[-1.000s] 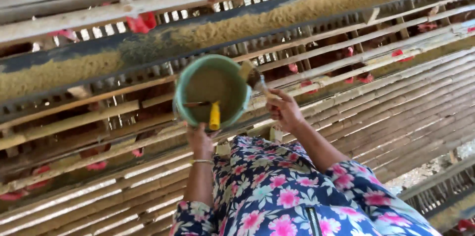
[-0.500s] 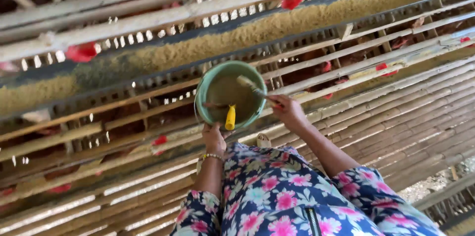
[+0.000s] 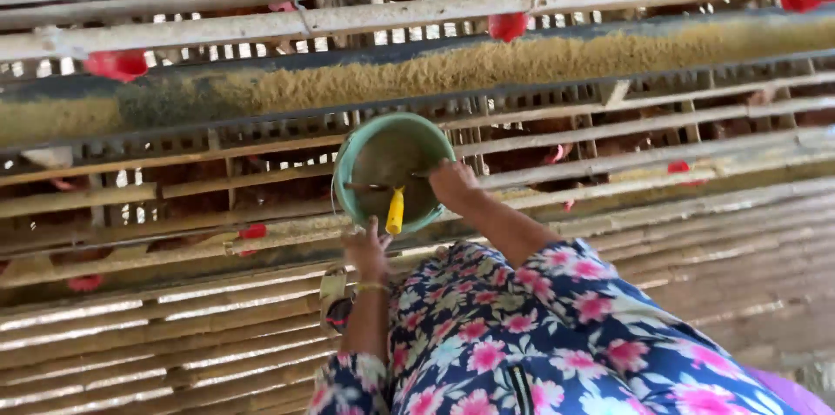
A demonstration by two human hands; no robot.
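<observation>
Left hand under green bucket, fingers up against its base near yellow handle grip; appears to carry bucket, exact clasp not visible. Right hand reaches over bucket rim into brown feed inside; whether fist closed on feed or on scoop, cannot tell. Bucket held in air just below long feed trough filled with tan feed, in front of bamboo cage slats. Red combs of hens behind bars. Floral sleeves, gold bracelet on left wrist.
</observation>
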